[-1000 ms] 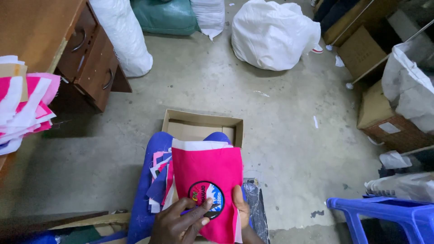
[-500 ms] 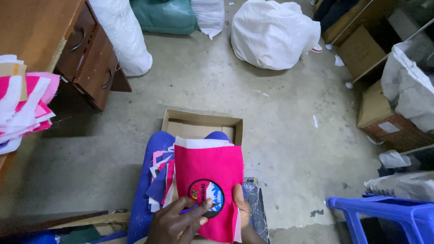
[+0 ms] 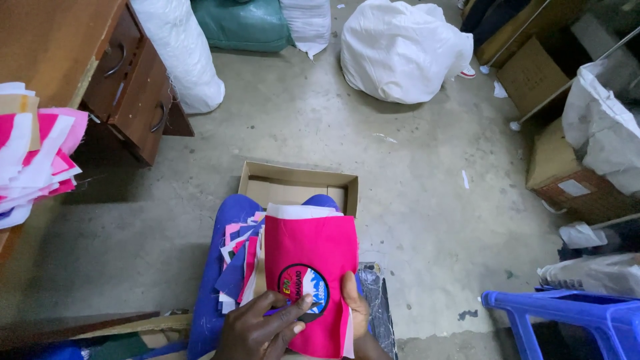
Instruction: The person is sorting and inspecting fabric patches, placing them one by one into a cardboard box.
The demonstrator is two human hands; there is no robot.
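an open cardboard box (image 3: 298,185), white sacks (image 3: 400,50), a wooden drawer cabinet (image 3: 130,87), a blue plastic chair (image 3: 567,320)

I'm seeing an open brown cardboard box (image 3: 298,185) sitting at center, closed brown cartons (image 3: 553,157) stacking up at three o'clock, one bearing a white rectangular label (image 3: 574,188), and a round black badge (image 3: 303,293) showing at six o'clock.
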